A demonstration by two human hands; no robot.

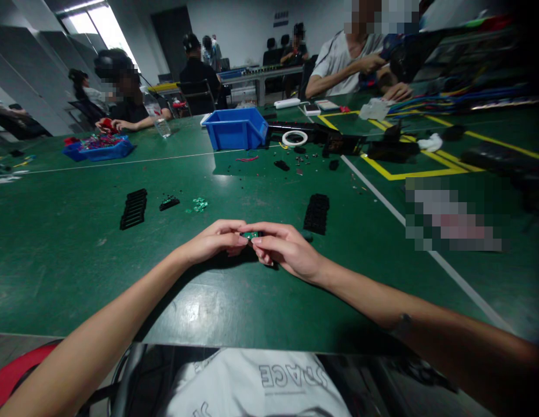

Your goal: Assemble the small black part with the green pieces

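Both my hands meet over the green table (226,307) and pinch one small part between them, a green circuit board (252,236) that seems to sit in a black piece. My left hand (221,237) grips its left end, while the fingers of my right hand (287,246) close on its right end. Much of the part is hidden by the fingers. Beyond my left hand lie a small pile of green circuit boards (200,204), a black piece (169,202) with small bits around it, and a row of black slotted parts (134,209). Black parts (316,214) lie in a block beyond my right hand.
A blue bin (236,128) stands at the back, with a white ring (294,138) beside it and small scattered parts in front. Further left are a blue tray (106,149) of wires and a clear bottle (161,124). Co-workers sit across the table.
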